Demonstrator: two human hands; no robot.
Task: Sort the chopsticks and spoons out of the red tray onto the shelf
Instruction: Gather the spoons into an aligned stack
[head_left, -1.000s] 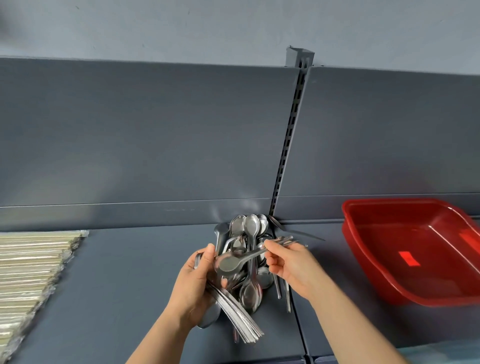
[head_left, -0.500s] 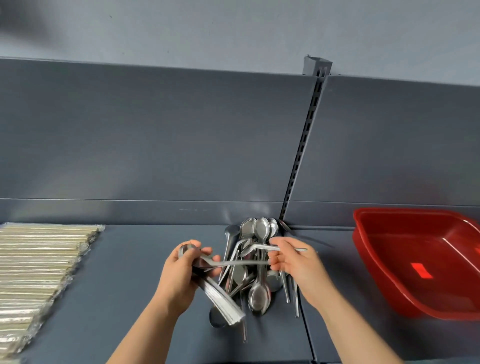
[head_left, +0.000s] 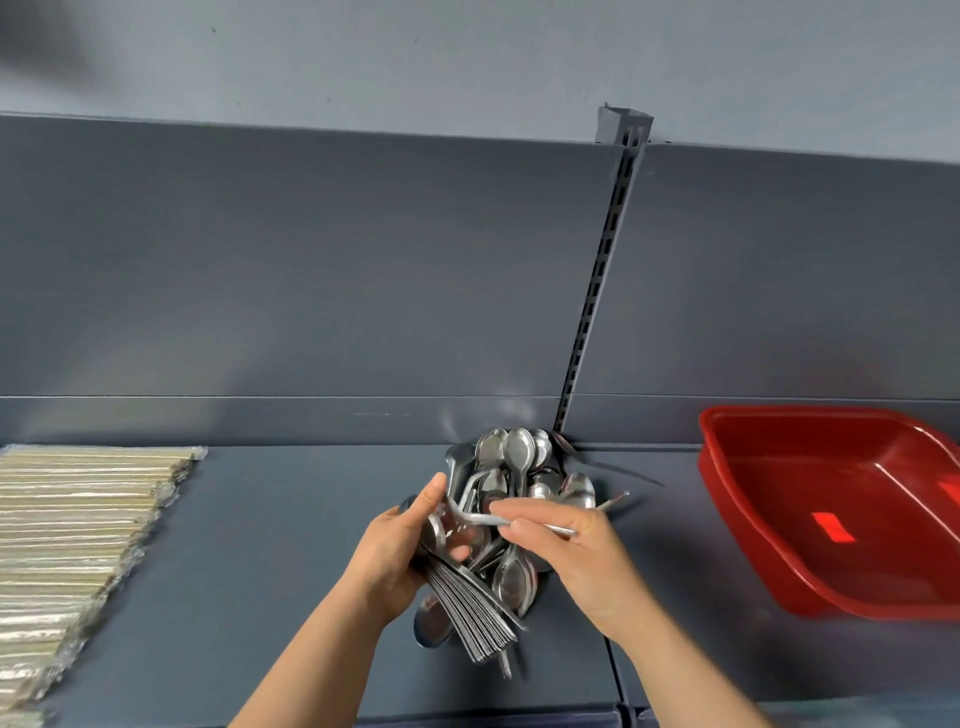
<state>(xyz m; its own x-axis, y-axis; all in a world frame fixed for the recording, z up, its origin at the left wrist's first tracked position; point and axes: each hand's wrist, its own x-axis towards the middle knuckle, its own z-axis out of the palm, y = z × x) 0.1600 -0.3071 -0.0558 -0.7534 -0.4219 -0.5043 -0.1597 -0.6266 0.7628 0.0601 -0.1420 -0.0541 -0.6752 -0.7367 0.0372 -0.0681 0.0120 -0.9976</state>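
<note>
Steel, so stiff, light-ish and slick: probably best pinched at the handles. One spoon (head_left: 480, 518) is pinched by the right hand (head_left: 576, 551), a nested stack (head_left: 467, 608) gripped in the left hand (head_left: 392, 558), over the spoon pile (head_left: 519, 457) on the shelf (head_left: 291, 545).

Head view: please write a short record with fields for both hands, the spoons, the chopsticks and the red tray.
left hand: holds a bundle of spoons, handles toward the camera
right hand: pinches a single spoon by its handle
spoon pile: on the shelf, behind the hands
chopsticks: wrapped, in rows at the shelf's left end
red tray: on the right, nothing visible inside
</note>
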